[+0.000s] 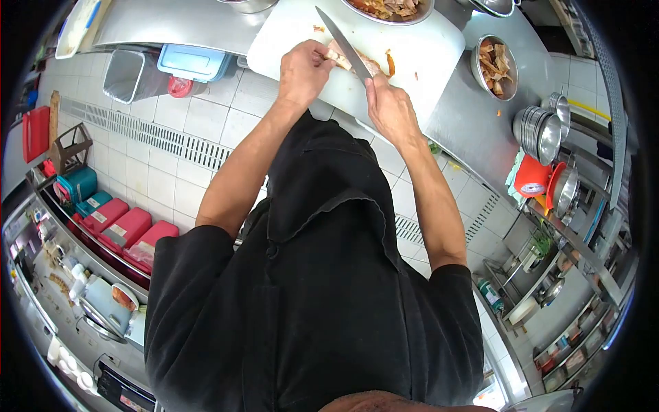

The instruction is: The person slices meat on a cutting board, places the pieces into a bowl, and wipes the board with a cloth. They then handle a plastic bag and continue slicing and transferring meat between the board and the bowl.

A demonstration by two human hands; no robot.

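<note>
On a white cutting board (288, 31), my left hand (302, 74) closes its fingertips on the left end of a pale piece of cooked meat (335, 53). My right hand (392, 111) grips a kitchen knife (343, 45) by its handle, which is mostly hidden in the fist. The long blade lies slantwise across the meat, its tip pointing away to the upper left. A brown strip of skin or meat (390, 63) lies right of the blade, with small scraps around it.
A metal bowl of cut meat (388, 19) sits on the board's far edge. To the right are a bowl of brown pieces (495, 67), stacked metal bowls (537, 134) and a red scale (532, 177). A lined bin (128, 77) and blue-lidded container (195, 62) stand left below the counter.
</note>
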